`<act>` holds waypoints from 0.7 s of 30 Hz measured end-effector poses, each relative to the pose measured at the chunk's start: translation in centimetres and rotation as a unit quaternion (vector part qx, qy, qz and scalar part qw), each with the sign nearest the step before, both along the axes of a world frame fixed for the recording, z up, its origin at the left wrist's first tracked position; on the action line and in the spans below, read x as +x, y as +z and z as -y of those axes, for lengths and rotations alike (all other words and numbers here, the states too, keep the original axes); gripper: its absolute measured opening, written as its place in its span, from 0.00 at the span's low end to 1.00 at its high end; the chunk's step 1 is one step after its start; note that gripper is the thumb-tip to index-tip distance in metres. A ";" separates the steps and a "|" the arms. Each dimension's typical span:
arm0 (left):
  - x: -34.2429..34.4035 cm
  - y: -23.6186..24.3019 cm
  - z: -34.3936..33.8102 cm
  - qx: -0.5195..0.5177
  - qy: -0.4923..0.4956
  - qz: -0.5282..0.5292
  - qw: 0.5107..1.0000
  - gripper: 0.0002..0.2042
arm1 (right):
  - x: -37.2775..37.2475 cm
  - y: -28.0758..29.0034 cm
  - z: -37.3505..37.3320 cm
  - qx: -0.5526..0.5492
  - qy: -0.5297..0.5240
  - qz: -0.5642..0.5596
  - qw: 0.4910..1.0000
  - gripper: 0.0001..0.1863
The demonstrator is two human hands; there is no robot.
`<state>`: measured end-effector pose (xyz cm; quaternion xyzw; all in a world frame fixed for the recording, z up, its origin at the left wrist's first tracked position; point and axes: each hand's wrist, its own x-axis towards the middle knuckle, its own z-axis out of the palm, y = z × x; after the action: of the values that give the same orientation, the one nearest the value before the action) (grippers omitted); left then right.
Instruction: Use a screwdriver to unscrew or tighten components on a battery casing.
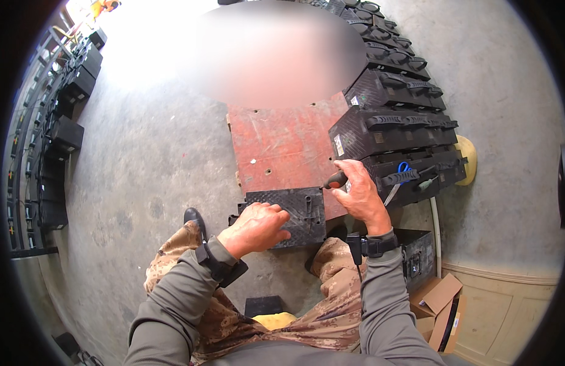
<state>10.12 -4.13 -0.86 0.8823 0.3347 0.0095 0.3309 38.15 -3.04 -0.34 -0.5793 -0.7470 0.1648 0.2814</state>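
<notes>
A flat black case (298,210) with a textured top and a black handle lies across the near end of a worn red board, in front of my knees. My left hand (258,226) is over its left part, fingers curled and thumb apart; what is under the fingers is hidden. At the case's far right corner, my right hand (363,198) is closed on a screwdriver (336,180) with a black and orange-red handle. Its tip points left, toward the case's edge; whether it touches a screw is too small to tell.
The red board (282,146) extends away from me. Along its right side stand several black cases with handles (392,125); blue-handled scissors (404,171) and another tool rest on the nearest. A cardboard box (438,305) is at lower right. More black boxes (69,134) line the left.
</notes>
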 end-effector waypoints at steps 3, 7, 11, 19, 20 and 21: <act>-0.1 -0.1 0.1 0.004 0.003 0.000 1.000 0.18 | -0.1 0.6 0.3 -0.061 -0.065 0.067 0.994 0.22; -0.1 -0.4 0.2 0.004 0.003 0.008 1.000 0.18 | 0.2 0.5 0.0 -0.175 -0.109 0.081 0.975 0.20; 0.0 -0.4 0.2 0.008 0.005 0.010 1.000 0.18 | 1.5 -0.6 -0.1 -0.108 -0.010 -0.010 0.994 0.21; -0.1 -0.5 0.2 0.009 0.008 0.002 1.000 0.17 | 0.3 1.1 0.4 -0.128 -0.059 0.027 0.990 0.28; -0.1 -0.5 0.2 0.011 0.008 0.005 1.000 0.17 | 0.1 1.2 0.4 -0.148 -0.076 0.041 0.985 0.29; -0.1 -0.5 0.3 0.013 0.007 0.008 1.000 0.17 | 0.2 1.2 0.4 -0.149 -0.076 0.041 0.985 0.29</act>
<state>10.03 -4.39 -1.39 0.8839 0.3384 0.0234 0.3218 38.32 -3.45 0.83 -0.6758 -0.6791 0.2288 0.1724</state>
